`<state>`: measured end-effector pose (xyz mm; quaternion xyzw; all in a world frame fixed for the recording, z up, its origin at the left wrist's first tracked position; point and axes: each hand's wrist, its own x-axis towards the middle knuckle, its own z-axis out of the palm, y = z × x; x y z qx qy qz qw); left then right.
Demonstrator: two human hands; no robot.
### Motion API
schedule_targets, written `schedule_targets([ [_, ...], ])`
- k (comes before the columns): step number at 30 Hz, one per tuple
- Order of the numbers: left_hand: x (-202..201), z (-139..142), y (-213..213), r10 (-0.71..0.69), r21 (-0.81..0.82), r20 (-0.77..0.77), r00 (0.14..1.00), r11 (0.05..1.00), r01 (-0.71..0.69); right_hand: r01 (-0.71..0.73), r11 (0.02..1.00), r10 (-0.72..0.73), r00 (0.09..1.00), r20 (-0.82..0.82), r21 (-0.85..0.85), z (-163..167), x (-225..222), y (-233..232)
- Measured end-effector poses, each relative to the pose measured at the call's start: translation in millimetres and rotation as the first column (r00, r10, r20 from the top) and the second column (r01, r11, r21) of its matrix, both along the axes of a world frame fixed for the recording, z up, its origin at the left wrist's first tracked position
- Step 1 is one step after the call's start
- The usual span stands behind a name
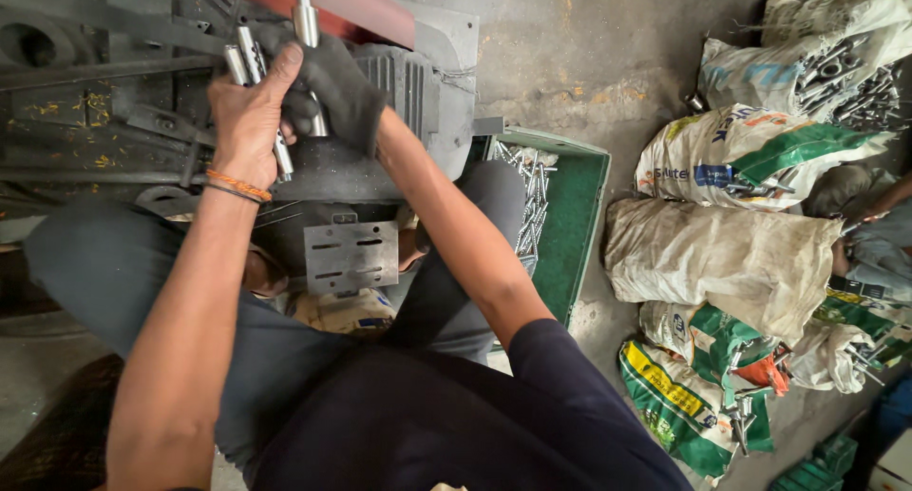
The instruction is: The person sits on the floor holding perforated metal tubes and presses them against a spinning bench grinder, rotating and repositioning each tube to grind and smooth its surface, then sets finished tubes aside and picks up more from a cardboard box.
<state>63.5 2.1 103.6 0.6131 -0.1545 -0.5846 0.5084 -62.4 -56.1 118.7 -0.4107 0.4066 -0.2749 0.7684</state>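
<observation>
My left hand (249, 121) is bare, with an orange thread band at the wrist, and is closed around a bundle of shiny metal rods (249, 62) that stick up past the fingers. My right hand (332, 83) wears a dark glove and grips a single metal rod (305, 21) standing upright over the grey machine (418, 83). Both hands are close together above the machine's top. A red part (351, 2) of the machine runs behind the upright rod.
A green crate (575, 216) with several metal rods sits to the right of my knee. Sacks (722, 254) of metal parts lie on the concrete floor at right. Another person's hand (879, 201) shows at the right edge. A slotted metal plate (350, 255) is below the machine.
</observation>
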Motion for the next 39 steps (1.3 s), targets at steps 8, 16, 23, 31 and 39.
schedule_targets([
  [8,2,5,0,-0.06,-0.17,-0.101,0.993,0.985,0.042,-0.117,0.992,0.1,0.964,0.246,0.054,4,-9,-12],
  [16,-2,-7,6,0.101,-0.086,-0.153,0.983,0.99,-0.115,-0.216,0.965,0.234,0.965,0.115,-0.149,-8,-4,-13],
  [23,-11,-10,35,0.179,0.057,-0.33,0.927,0.984,-0.169,-0.134,0.831,0.194,0.979,0.055,-0.54,-1,-33,14],
  [31,5,16,62,0.093,-0.132,-0.638,0.764,0.965,-0.228,0.301,0.843,-0.508,0.716,0.478,0.446,69,-96,134],
  [39,-21,43,73,-0.04,-0.307,-0.698,0.715,0.919,-0.248,0.418,0.432,-0.892,0.071,0.446,0.799,101,-207,233],
])
